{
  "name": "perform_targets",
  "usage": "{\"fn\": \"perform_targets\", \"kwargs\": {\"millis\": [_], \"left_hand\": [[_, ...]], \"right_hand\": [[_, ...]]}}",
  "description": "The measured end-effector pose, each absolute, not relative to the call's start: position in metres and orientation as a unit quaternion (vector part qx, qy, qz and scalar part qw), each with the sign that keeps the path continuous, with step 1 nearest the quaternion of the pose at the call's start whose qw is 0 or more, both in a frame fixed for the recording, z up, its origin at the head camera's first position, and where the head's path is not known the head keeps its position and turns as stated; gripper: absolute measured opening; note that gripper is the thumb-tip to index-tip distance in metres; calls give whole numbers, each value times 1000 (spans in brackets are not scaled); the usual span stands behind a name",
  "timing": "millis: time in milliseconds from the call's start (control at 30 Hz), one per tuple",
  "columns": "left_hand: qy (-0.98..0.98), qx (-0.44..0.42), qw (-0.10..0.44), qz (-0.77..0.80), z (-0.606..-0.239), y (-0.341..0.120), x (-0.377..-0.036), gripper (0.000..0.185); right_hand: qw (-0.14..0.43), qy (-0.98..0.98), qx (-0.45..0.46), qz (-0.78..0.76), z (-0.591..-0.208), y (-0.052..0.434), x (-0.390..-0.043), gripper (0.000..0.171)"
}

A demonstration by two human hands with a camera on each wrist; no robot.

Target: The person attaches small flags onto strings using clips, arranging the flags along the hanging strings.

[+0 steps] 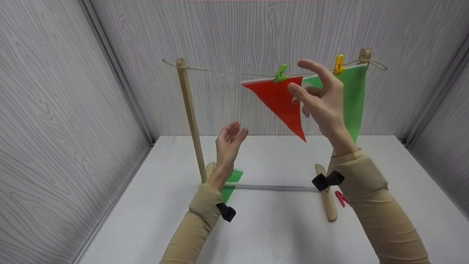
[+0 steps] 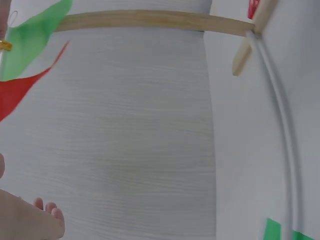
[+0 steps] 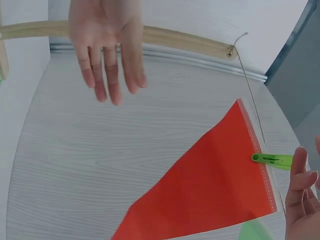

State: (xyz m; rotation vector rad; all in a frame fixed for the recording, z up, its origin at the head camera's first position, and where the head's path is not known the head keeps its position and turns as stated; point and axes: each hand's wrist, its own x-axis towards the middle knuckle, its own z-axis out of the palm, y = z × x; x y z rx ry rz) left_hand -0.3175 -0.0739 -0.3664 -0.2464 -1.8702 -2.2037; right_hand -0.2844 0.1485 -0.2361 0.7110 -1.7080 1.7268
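Both hands (image 1: 320, 101) raised, fingers spread

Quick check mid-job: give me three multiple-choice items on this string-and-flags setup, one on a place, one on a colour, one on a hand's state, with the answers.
1. Where does the red clip lie?
A. on the string
B. on the table by the right base foot
C. in the left hand

2. What colour is the clip holding the red flag?
A. green
B. yellow
C. red

3. How is the right hand?
A. gripping the red flag
B. open, holding nothing
C. pinching the yellow clip

Answers: 1 B, it lies on the white table beside the foot. 2 A, a green clip sits on the flag's top edge. 3 B, its fingers are spread, off the flag.
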Motion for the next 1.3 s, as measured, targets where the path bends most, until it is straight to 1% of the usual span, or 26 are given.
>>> {"fn": "perform_targets", "kwargs": {"millis": [167, 267, 333, 400, 500, 633, 700, 767, 867, 967, 1133, 1300], "left_hand": [[-709, -65, 113, -693, -417, -95, -317, 39], [-765, -54, 102, -634, -446, -108, -313, 33], [-807, -58, 91, -580, -464, -117, -310, 28], [-849, -69, 75, -519, -480, -126, -306, 24], [-893, -88, 52, -438, -499, -137, -300, 21], [-921, -90, 30, -378, -509, -141, -294, 23], [-928, -87, 27, -362, -511, -141, -292, 24], [-933, -88, 29, -347, -513, -141, -289, 23], [-940, -92, 34, -328, -516, -142, -285, 21], [-943, -97, 34, -316, -518, -141, -283, 20], [-945, -91, 5, -315, -517, -140, -283, 20], [-949, -91, -15, -301, -517, -140, -283, 20]], "right_hand": [[337, -590, 276, 680, -269, 150, -280, 45], [330, -581, 258, 698, -296, 150, -277, 41], [316, -585, 244, 706, -320, 150, -274, 38], [288, -590, 233, 717, -346, 150, -272, 33], [227, -615, 209, 725, -387, 150, -272, 25], [118, -665, 156, 721, -437, 152, -276, 17], [67, -675, 127, 724, -459, 153, -279, 16], [30, -675, 103, 730, -479, 155, -282, 18], [-1, -674, 88, 734, -501, 159, -283, 24], [-23, -683, 92, 724, -516, 161, -283, 31], [-67, -688, 93, 716, -531, 161, -281, 45], [-100, -694, 90, 708, -539, 163, -279, 48]]}}
